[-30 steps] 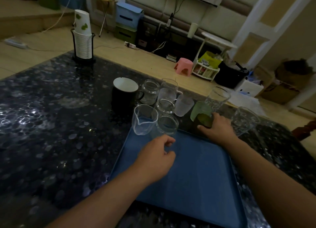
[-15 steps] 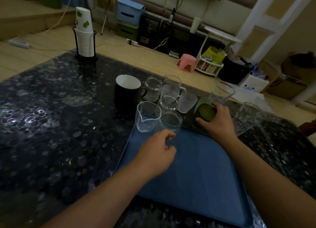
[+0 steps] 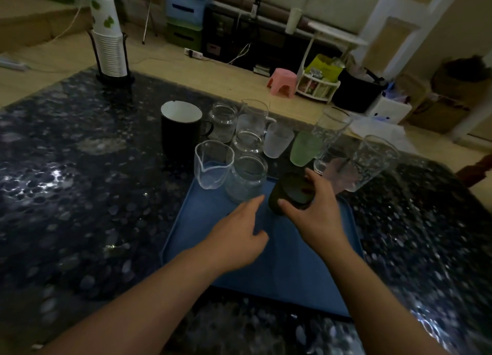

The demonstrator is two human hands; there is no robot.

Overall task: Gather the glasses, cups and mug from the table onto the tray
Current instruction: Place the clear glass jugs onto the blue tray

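I see the dark speckled counter [image 3: 80,195] carrying the blue tray [image 3: 279,269], whose 12 o'clock edge meets my right hand [image 3: 314,216] clasping a dark green cup [image 3: 290,195], my left hand [image 3: 237,237] loosely open and empty at 9 o'clock of it.

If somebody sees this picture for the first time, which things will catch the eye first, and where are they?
First the blue tray in the middle of the dark speckled table, with both bare hands over it. The right hand grips a dark green cup at the tray's far edge, while the left hand hovers empty beside it. Behind them stands a cluster of clear glasses and a black mug.
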